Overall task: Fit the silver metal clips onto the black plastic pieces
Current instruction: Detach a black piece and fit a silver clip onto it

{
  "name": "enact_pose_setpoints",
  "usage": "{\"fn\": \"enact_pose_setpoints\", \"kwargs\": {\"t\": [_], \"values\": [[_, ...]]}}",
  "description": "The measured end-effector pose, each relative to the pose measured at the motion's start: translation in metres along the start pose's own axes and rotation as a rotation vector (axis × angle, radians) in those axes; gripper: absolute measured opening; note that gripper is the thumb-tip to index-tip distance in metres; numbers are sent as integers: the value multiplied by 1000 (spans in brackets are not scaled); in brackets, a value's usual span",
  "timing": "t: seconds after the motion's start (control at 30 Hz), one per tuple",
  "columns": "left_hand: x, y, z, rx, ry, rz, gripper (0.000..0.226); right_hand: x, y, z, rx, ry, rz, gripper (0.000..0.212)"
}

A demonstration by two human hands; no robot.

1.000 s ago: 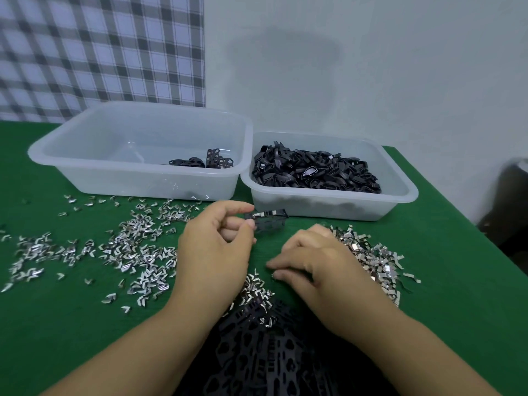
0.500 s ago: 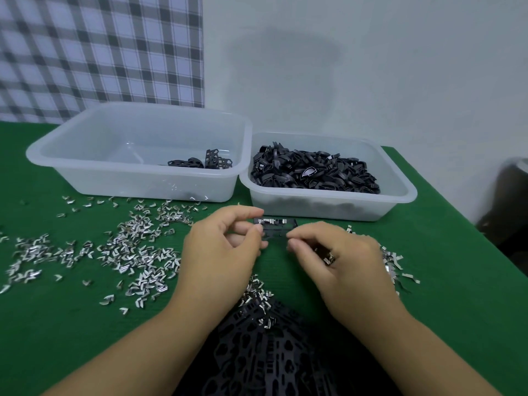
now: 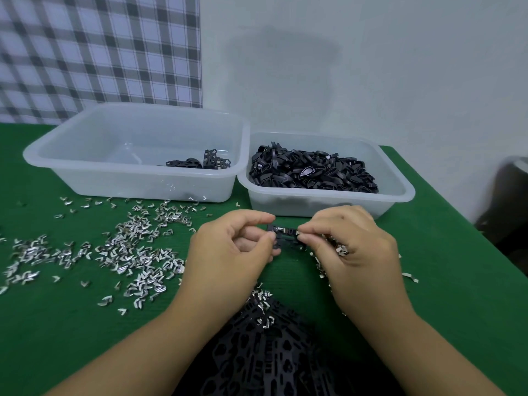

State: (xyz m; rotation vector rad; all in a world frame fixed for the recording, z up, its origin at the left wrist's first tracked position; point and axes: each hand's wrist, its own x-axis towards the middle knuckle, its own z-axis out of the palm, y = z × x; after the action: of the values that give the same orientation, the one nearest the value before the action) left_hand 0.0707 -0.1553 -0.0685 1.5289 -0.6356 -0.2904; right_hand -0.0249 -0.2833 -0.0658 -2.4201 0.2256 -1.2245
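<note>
The left hand (image 3: 228, 252) and right hand (image 3: 353, 247) both pinch one black piece (image 3: 285, 239). Silver clips (image 3: 137, 252) lie left of the hands. A big tub (image 3: 114, 181) and a small tub (image 3: 314, 204) sit behind them.

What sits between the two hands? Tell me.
Head view: a black plastic piece, silver clips on its top edge, pinched by the left hand and right hand.

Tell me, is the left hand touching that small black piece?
Touching. The head view shows the left hand pinching the black piece by its left end between thumb and forefinger; the right hand pinches the other end.
</note>
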Motion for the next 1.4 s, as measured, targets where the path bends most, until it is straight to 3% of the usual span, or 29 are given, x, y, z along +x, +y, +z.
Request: {"fn": "enact_pose_setpoints", "kwargs": {"t": [0.6,0.9,1.03,1.17,1.27,1.4], "values": [[-2,2,1,17,-55,63,27,2,-1,2,-157,-47,-70,8],[-1,0,-1,125,-74,112,32,0,1,-1,191,-278,244,23],[-2,1,0,70,-78,87,26,1,1,-2,204,-298,281,29],[-1,1,0,45,-90,67,17,1,-2,-2,194,-287,285,19],[1,-1,-2,100,-58,103,19,4,-7,-1,173,-304,226,25],[3,-2,-3,65,-64,56,17,14,-10,-7,128,-367,227,11]]}}
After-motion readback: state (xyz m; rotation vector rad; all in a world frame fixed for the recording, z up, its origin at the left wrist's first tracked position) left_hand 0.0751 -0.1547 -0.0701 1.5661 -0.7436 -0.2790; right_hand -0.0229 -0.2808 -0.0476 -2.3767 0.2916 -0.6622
